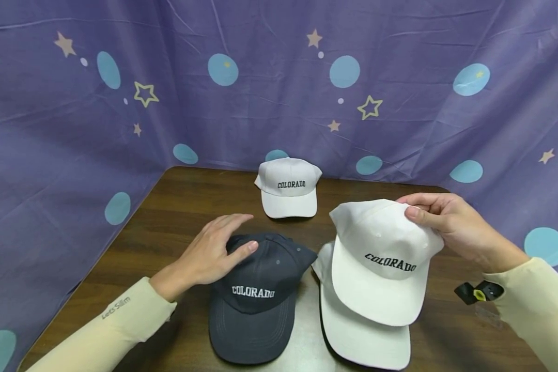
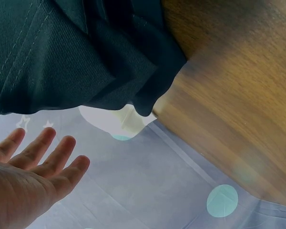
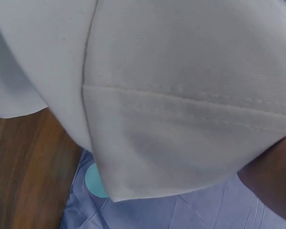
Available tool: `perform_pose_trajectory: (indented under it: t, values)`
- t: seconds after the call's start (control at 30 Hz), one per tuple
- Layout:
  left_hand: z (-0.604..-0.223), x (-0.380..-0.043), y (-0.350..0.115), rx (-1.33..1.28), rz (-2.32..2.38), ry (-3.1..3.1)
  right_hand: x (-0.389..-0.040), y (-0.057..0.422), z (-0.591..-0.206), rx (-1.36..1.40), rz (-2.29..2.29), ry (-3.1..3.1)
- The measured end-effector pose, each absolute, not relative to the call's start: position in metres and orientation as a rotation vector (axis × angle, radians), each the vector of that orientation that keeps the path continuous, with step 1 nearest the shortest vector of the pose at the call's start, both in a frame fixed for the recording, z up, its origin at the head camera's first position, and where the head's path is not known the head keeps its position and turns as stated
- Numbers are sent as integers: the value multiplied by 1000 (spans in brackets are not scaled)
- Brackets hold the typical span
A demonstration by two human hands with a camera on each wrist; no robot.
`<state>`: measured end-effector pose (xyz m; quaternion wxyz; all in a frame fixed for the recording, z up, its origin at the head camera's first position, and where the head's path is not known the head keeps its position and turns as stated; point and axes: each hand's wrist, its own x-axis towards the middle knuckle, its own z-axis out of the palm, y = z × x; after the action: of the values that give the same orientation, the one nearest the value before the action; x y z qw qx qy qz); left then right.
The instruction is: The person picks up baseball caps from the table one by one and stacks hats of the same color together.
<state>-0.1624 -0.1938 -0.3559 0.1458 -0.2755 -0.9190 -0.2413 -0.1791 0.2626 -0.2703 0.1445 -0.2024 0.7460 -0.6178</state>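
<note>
With thumb and fingers, my right hand [image 1: 451, 222] pinches the crown of a white baseball cap [image 1: 386, 248] lettered COLORADO, tilted above another white cap [image 1: 365, 330] and overlapping it. In the right wrist view the held cap [image 3: 181, 119] fills most of the picture. My left hand [image 1: 214, 250] is at the left side of a dark navy baseball cap [image 1: 256, 279], its fingers extended and the thumb over the crown. The left wrist view has that hand [image 2: 33, 176] with straight fingers, apart from the dark cap [image 2: 76, 57].
A third white COLORADO cap [image 1: 289, 186] stands at the back of the brown wooden table [image 1: 181, 201]. Behind and beside the table hangs a purple curtain [image 1: 269, 119] with stars and blue dots. A black strap [image 1: 479, 293] hangs by the right cuff.
</note>
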Motion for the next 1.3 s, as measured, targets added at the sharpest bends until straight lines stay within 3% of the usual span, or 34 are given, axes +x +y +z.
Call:
perform_pose_trajectory:
  t: [0.53,0.87,1.3]
  values:
    - [-355,-161,-193,-797,-698,-2647,-164,247,-288,-591,-1534,2259]
    - [-357,-162,-193,-809,-694,-2632,-168,257,-329,-844,-1354,2386]
    - [-356,-162,-191,-803,-688,-2642,-166,250,-338,-933,-1295,2700]
